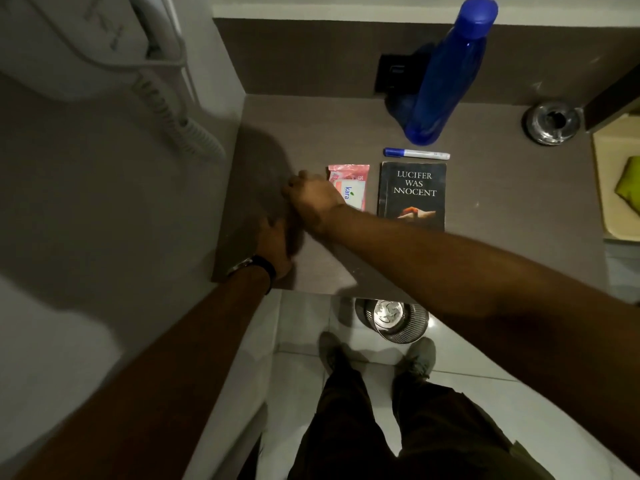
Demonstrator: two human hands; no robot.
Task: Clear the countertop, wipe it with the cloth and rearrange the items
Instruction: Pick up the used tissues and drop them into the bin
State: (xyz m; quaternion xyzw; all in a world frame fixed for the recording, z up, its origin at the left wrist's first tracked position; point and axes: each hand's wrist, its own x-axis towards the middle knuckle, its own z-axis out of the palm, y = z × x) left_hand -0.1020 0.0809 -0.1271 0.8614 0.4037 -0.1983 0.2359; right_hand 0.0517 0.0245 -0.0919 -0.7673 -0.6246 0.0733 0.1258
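Observation:
On the brown countertop (502,209) stands a tall blue bottle (443,81). In front of it lies a blue-capped marker (415,153), then a dark book (412,195) and, to its left, a pink wipes packet (351,183). My right hand (313,199) reaches across and lies with curled fingers over the packet's left edge; its grip is hidden. My left hand (273,247), with a watch on the wrist, rests palm down near the counter's front left corner, blurred. A green cloth (628,181) lies in a cream tray (611,216) at the right edge.
A glass ashtray (552,123) sits at the back right. A black socket (391,74) is on the back wall behind the bottle. A wall phone (104,46) with a coiled cord hangs at the left. A metal bin (398,322) stands on the floor below the counter edge.

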